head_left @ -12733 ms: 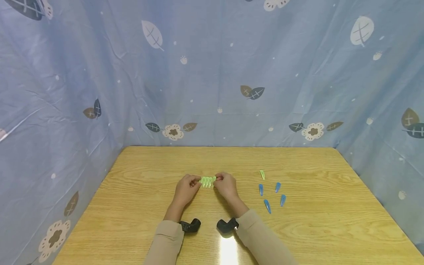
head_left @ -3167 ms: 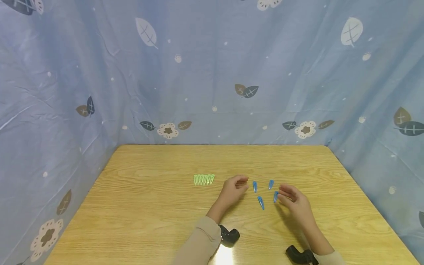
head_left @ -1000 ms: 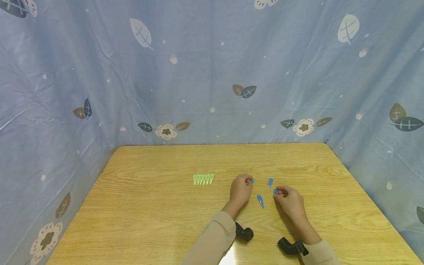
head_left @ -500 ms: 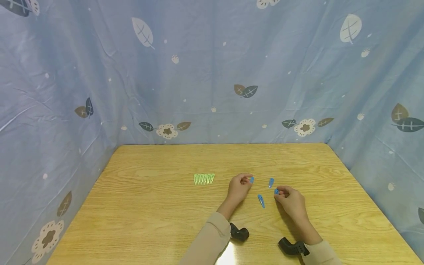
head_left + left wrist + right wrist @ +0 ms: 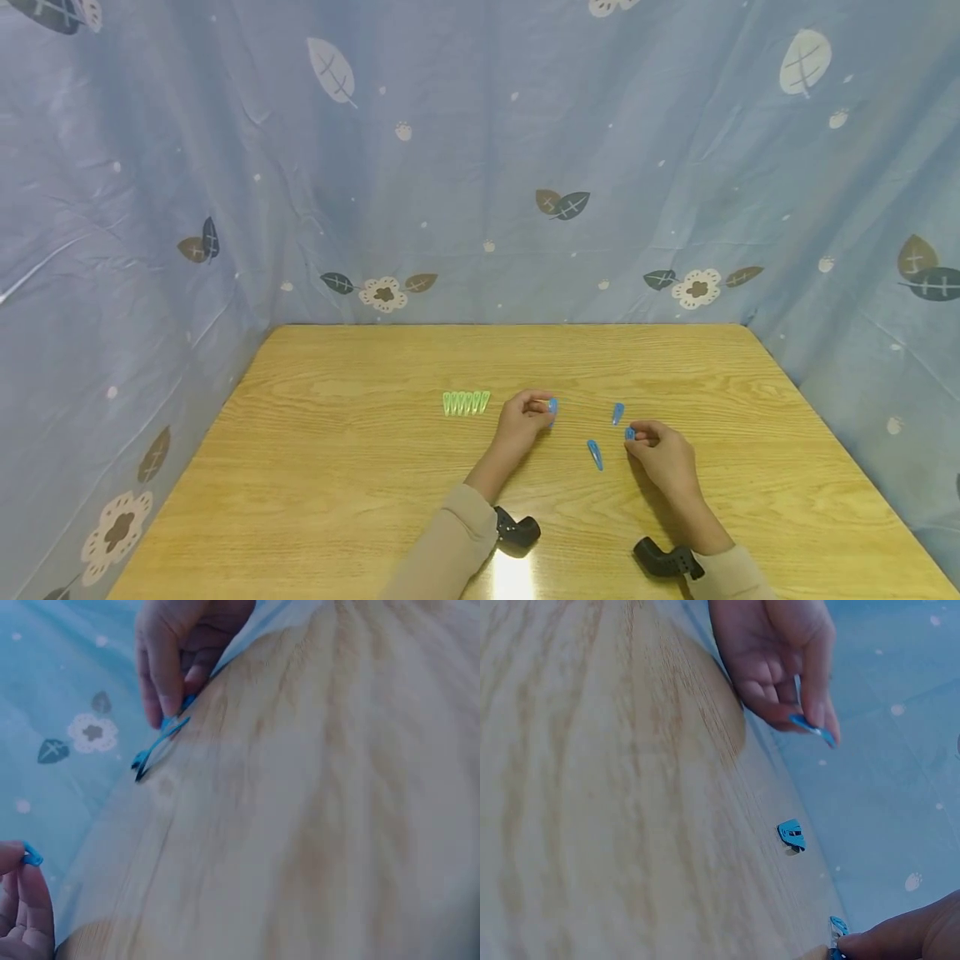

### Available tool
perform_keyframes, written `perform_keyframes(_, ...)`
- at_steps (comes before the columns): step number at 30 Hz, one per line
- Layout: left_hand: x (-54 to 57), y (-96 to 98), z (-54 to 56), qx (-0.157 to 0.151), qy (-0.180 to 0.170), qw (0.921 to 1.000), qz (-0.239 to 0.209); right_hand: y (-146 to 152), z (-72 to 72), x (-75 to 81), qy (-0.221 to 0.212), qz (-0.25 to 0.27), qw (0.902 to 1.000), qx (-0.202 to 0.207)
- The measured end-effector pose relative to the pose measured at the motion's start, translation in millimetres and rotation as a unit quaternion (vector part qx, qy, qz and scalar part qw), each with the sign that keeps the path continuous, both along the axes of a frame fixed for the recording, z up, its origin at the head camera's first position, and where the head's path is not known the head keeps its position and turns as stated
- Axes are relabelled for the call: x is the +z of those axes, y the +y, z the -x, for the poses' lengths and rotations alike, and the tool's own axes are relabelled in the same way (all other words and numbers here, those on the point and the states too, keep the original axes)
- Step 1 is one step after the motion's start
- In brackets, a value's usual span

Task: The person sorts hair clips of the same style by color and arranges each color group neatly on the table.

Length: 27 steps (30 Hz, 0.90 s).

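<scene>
In the head view my left hand pinches a blue snap hair clip between thumb and fingers, near the table's middle. That clip also shows at the fingertips in the right wrist view. Further right, my right hand pinches another blue hair clip by its wide end, low over the table. Two loose blue clips lie between the hands: one farther back, one nearer the front. Left of the left hand, several light-green hair clips lie side by side in a row.
The wooden table meets a blue patterned curtain at its back and sides. A black curved mount is on the left wrist, another black mount on the right.
A lone green clip has joined the row. Both hands, bare-fingered a few seconds ago, have each taken a blue clip. The left hand has since shifted left with its clip; the right stays put.
</scene>
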<state>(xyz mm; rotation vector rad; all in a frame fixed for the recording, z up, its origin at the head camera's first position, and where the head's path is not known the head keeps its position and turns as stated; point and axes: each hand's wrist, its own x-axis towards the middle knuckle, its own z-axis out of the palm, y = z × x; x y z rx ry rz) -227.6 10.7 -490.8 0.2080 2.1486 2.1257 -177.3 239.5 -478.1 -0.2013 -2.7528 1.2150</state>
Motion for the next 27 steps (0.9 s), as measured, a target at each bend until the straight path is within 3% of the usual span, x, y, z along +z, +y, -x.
perform_keyframes(2, 3.5, -7.6, -2.9, -0.006, 0.0, 1.0, 0.002, 0.0, -0.5, 0.7, -0.001, 0.001, 1.0, -0.001)
perform_keyframes(7, 27.6, -30.7, -18.0, -0.019, 0.006, 0.9997, 0.016, -0.5, -1.7, 2.8, -0.007, 0.008, 0.9999, -0.002)
perform_keyframes(12, 38.2, -53.7, -29.3, -0.031, 0.027, 0.9985, 0.036, -1.5, -1.3, 3.9, -0.012, 0.008, 0.9999, 0.001)
perform_keyframes(16, 35.4, -70.8, -31.0, -0.028, 0.038, 0.9972, 0.058, -1.3, -1.2, 3.6, -0.011, 0.007, 0.9999, 0.001)
perform_keyframes(22, 6.3, -102.1, -22.8, 0.004, 0.056, 0.9922, 0.111, -1.6, -0.7, 2.3, -0.007, 0.007, 0.9999, 0.002)
perform_keyframes(27, 3.0, -125.1, -25.5, 0.038, 0.06, 0.9865, 0.147, -1.4, -1.1, 1.5, -0.009, 0.007, 0.9999, 0.0)
